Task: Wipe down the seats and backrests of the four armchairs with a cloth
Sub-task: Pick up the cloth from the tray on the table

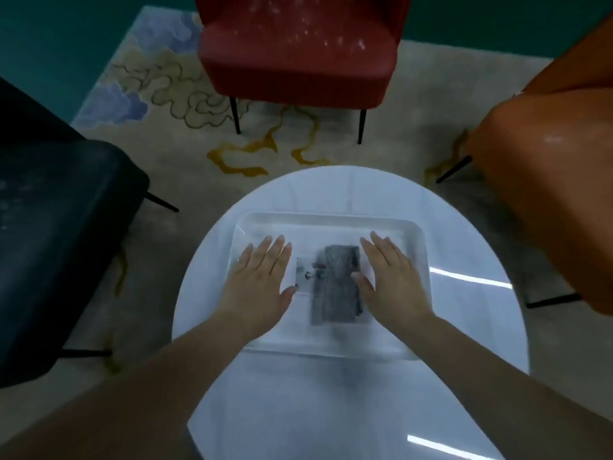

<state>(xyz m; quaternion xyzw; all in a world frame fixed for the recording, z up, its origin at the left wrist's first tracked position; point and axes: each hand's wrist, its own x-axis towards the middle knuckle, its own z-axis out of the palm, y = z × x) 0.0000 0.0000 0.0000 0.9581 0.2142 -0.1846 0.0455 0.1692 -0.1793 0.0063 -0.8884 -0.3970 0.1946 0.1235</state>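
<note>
— Cloth point(336, 285) lies folded in the white tray point(418, 240), centre frame, ungripped. Left hand point(257, 277) and right hand point(391, 280) flank it, flat, fingers straight.

— A careless grab may skid that tray across the glossy table point(464, 343); the red armchair point(298, 51) at top is still speckled.

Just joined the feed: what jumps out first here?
Two flat hands, left hand and right hand, lie over a white tray on a round white table, flanking a folded grey cloth. Beyond the table, a red armchair speckled with white marks stands between a black armchair and an orange armchair.
</note>
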